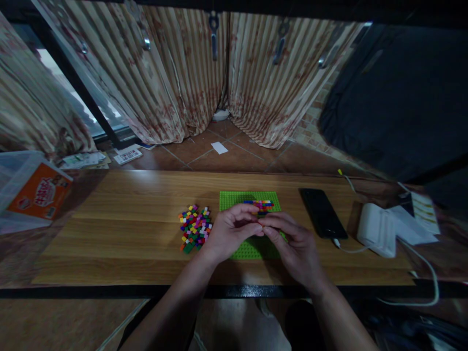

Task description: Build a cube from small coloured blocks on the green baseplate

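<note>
My left hand and my right hand meet over a green studded baseplate, thumbs and forefingers pinched together. Whatever sits between the fingertips is too small and too covered to name. Just beyond the fingers, rows of small coloured bricks stand on the plate, partly hidden by my hands. To the left of my left hand, a loose pile of tiny bricks in many colours lies on the wooden table.
A black phone with a white cable lies right of the baseplate. Beside it stands a white charger block near some papers. At the far left is a clear plastic box with an orange label. Striped curtains hang behind the table.
</note>
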Tool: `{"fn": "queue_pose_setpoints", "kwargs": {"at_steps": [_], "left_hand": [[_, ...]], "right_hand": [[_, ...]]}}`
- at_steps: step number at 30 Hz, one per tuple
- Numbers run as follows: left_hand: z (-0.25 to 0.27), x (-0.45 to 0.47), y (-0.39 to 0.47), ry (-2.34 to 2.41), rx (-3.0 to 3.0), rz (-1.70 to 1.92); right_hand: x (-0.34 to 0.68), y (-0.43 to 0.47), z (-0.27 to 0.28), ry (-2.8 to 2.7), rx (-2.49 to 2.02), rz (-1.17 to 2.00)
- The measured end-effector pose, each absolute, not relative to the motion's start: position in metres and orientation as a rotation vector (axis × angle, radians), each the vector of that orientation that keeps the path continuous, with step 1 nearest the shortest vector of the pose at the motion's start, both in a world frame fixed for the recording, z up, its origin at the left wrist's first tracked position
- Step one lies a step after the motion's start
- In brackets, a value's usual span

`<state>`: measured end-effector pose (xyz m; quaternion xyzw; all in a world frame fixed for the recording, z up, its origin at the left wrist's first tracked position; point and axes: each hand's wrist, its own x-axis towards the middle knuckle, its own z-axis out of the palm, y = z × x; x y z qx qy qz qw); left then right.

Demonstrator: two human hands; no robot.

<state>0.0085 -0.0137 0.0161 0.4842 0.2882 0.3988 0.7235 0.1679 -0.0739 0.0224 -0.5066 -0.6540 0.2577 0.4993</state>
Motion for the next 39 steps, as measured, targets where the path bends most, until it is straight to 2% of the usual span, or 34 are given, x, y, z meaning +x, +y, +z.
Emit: {"fn": "queue_pose_setpoints", "kwargs": {"at_steps": [8, 15, 25, 39], "left_hand": [[0.017, 0.010, -0.015, 0.601, 1.039, 0.889], [0.024, -0.005, -0.006, 0.730, 1.073, 1.075], [0.020, -0.008, -0.001, 0.870, 1.055, 1.104], [0.023, -0.012, -0.002, 0.875, 1.040, 1.097]], "right_hand": [[0.181, -0.073, 0.022, -1.628, -1.299, 0.562], [0.212, -0.068, 0.012, -1.525, -1.579, 0.370], [0.206, -0.062, 0.005, -1.537, -1.654, 0.438], [0.206, -0.059, 0.002, -1.221, -1.672, 0.588]]}}
